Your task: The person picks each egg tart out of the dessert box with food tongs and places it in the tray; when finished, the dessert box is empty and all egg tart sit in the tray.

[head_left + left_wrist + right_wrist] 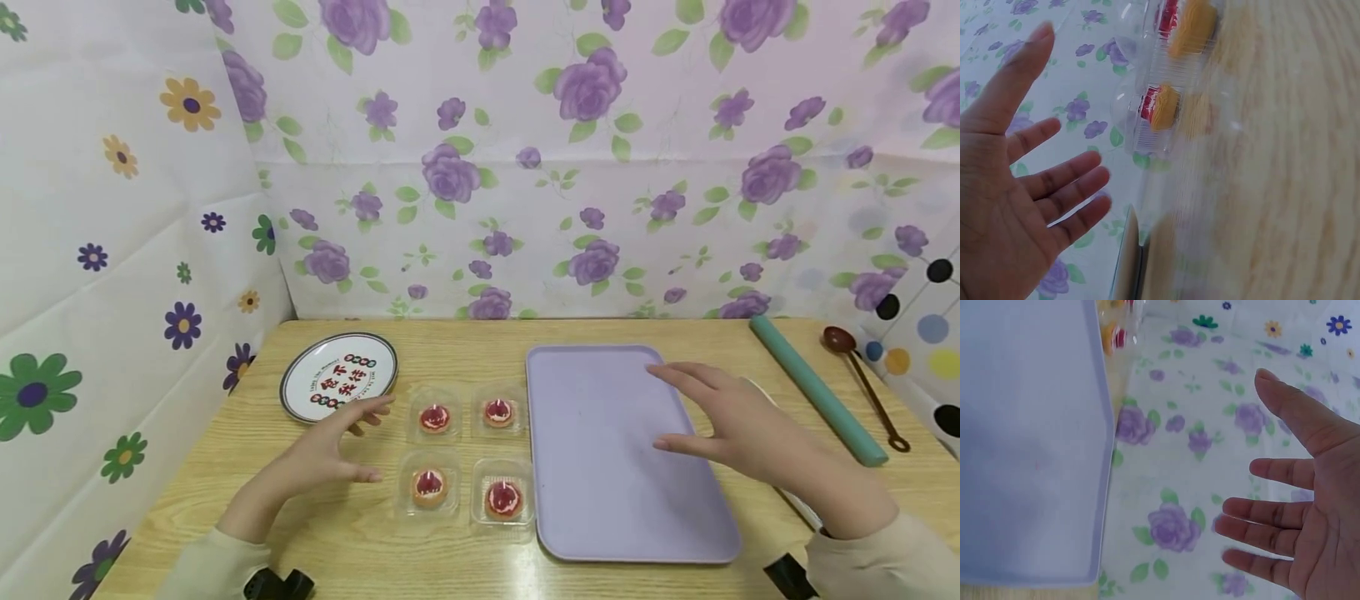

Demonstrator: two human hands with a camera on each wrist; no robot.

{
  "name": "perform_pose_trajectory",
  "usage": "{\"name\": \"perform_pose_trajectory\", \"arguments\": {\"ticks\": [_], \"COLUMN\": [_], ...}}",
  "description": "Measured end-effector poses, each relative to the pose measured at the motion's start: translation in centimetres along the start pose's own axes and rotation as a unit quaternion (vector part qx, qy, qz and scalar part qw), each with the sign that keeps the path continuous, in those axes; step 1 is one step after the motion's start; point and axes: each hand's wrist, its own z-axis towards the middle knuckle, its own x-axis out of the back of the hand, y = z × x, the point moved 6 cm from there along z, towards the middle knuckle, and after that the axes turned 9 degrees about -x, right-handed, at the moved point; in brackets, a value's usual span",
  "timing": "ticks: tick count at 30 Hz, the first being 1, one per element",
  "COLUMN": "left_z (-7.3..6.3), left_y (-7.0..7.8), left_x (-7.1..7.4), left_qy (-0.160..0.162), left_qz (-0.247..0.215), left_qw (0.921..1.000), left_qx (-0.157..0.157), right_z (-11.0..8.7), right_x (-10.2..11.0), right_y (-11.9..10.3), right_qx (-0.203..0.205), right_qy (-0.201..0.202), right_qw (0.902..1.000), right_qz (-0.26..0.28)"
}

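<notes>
Left hand (321,450) and right hand (731,417) seem at the reaching step, fingers apart, holding nothing; gripping the near-left boxed tart (429,487) probably calls for lowering, though height is unclear.

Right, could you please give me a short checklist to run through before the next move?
1. Left hand free: ok, open and holding nothing.
2. Right hand free: ok, open and holding nothing.
3. All four tarts boxed: ok, one in each of the clear boxes.
4. Box lids fastened: cannot tell, the closures are too small to make out.
5. Tray flat: ok, lying on the table to the right of the boxes.
6. Clear gap between tray and near-right box: not ok, they look edge to edge in the head view; whether they touch cannot be told.
</notes>
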Motion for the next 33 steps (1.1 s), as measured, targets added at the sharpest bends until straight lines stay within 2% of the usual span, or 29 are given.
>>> {"name": "perform_pose_trajectory", "arguments": {"ticks": [2, 7, 14, 20, 24, 30, 33], "left_z": [-0.1, -0.6, -0.9, -0.8, -0.8, -1.0, -1.1], "left_y": [-0.1, -0.6, -0.7, -0.4, -0.3, -0.4, -0.4], "left_x": [-0.3, -1.1, -2.4, -3.2, -3.7, -4.4, -4.6], "left_qy": [-0.023, -0.077, -0.132, -0.144, -0.147, -0.133, -0.117], "left_qz": [-0.033, -0.096, -0.120, -0.137, -0.143, -0.134, -0.114], "left_qw": [0.9991, 0.9921, 0.9839, 0.9798, 0.9788, 0.9816, 0.9862], "left_qx": [-0.016, -0.023, -0.012, -0.019, 0.001, 0.032, 0.026], "right_z": [0.3, 1.1, 2.6, 3.9, 4.8, 5.8, 6.3], "right_x": [0.0, -0.1, -0.8, -2.4, -3.8, -6.0, -7.1], "right_y": [-0.9, -3.2, -6.8, -10.2, -12.2, -14.6, -15.8], "right_qx": [0.002, 0.013, 0.060, 0.098, 0.119, 0.128, 0.127], "right_qy": [-0.009, -0.035, -0.044, -0.071, -0.095, -0.126, -0.141], "right_qw": [0.9999, 0.9993, 0.9968, 0.9917, 0.9867, 0.9804, 0.9782], "right_qz": [0.008, 0.010, 0.030, 0.042, 0.056, 0.082, 0.086]}}
